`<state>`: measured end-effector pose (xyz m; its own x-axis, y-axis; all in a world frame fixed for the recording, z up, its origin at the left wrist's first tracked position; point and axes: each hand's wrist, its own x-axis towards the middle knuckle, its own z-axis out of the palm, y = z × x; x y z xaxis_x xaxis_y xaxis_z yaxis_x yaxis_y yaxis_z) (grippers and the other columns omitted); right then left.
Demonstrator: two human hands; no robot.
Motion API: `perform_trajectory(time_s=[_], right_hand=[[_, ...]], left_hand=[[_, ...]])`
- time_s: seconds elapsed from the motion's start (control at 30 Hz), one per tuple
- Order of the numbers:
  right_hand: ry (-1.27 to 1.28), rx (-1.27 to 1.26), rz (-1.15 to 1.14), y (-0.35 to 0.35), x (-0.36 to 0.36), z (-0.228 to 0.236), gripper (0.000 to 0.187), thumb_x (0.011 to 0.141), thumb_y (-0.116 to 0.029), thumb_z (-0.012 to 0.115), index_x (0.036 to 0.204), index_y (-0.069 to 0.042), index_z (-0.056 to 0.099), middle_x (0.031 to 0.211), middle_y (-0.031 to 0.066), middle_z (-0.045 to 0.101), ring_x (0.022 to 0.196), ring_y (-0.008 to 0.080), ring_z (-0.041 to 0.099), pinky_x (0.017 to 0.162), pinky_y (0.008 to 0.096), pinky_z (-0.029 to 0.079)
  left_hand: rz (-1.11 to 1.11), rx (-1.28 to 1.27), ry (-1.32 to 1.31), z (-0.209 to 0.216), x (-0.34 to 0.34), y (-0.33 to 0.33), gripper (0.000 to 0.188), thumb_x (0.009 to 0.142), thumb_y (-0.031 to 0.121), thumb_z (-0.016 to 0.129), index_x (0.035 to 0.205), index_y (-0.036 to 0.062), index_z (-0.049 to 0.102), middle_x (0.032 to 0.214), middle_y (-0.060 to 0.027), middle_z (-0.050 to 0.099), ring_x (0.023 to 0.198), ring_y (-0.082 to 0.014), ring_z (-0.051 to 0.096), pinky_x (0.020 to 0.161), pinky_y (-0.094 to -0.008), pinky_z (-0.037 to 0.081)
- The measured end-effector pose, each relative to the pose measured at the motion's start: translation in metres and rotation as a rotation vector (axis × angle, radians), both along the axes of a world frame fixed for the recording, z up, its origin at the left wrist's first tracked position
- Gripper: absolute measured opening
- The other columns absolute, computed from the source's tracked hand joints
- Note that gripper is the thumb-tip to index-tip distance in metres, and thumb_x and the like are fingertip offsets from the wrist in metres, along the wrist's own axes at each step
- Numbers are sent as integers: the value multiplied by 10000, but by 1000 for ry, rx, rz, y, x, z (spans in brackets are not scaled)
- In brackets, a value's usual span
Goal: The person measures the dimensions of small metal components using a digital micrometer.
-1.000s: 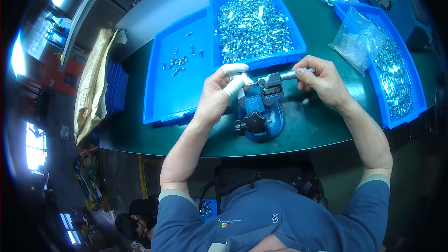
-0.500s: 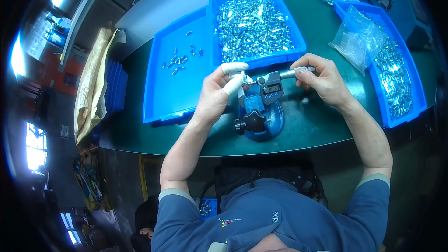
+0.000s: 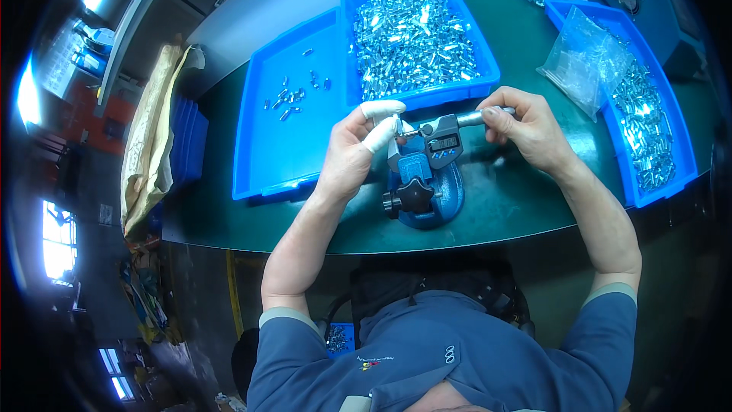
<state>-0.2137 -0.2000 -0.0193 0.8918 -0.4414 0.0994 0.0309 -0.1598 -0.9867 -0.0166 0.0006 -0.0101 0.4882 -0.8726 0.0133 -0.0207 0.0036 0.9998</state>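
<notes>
A digital micrometer (image 3: 443,140) with a small screen is clamped in a blue stand (image 3: 433,202) with a black knob. My left hand (image 3: 357,145), white covers on its thumb and forefinger, pinches a small shiny metal part (image 3: 405,130) at the micrometer's jaws; the fingertips hide most of that part. At the other end, my right hand (image 3: 528,131) closes its thumb and fingers round the micrometer's thimble. Behind my left hand, a blue tray (image 3: 259,149) bears several loose metal pieces (image 3: 287,98).
A blue bin (image 3: 427,98) heaped with small metal cylinders stands behind the micrometer. To the right, another blue tray (image 3: 681,133) holds more of them, with a clear plastic bag (image 3: 583,61) over its edge. Brown paper (image 3: 149,141) and stacked blue trays (image 3: 188,141) are at the left.
My right fingers have shifted slightly on the thimble, and the micrometer's screen reading differs. My left hand keeps its place. A person's dark head at the lower left has moved partly out of sight.
</notes>
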Motion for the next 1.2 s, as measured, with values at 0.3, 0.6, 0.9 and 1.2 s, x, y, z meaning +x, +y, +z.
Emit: perform_trajectory(time_s=[0.3,0.6,0.9,1.2], right_hand=[[-3,-1,4,0,0,0,284,961,-307,619,975,-25,653,742,15,626,679,63,571,608,207,437],[-1,11,1,2,0,1,292,958,-323,625,970,-33,650,747,14,625,686,66,572,617,211,439],[32,5,-11,-3,-1,-2,305,952,-337,634,910,-36,648,750,19,628,697,78,570,640,230,449],[12,-17,-24,-1,0,-1,298,941,-328,648,901,-33,652,748,17,631,695,75,575,633,227,449]], left_hand=[[8,-10,-4,-4,2,-2,246,997,171,555,1201,47,612,956,-74,685,861,-124,646,783,-275,532],[14,0,-6,0,0,-1,235,997,177,557,1179,46,627,946,-70,683,848,-122,644,744,-267,535],[18,28,-13,-1,1,0,216,962,155,617,1143,37,640,914,-64,689,824,-112,642,682,-240,524],[20,41,-27,2,-1,-1,217,964,165,619,1142,43,642,902,-57,692,811,-103,643,690,-236,521]])
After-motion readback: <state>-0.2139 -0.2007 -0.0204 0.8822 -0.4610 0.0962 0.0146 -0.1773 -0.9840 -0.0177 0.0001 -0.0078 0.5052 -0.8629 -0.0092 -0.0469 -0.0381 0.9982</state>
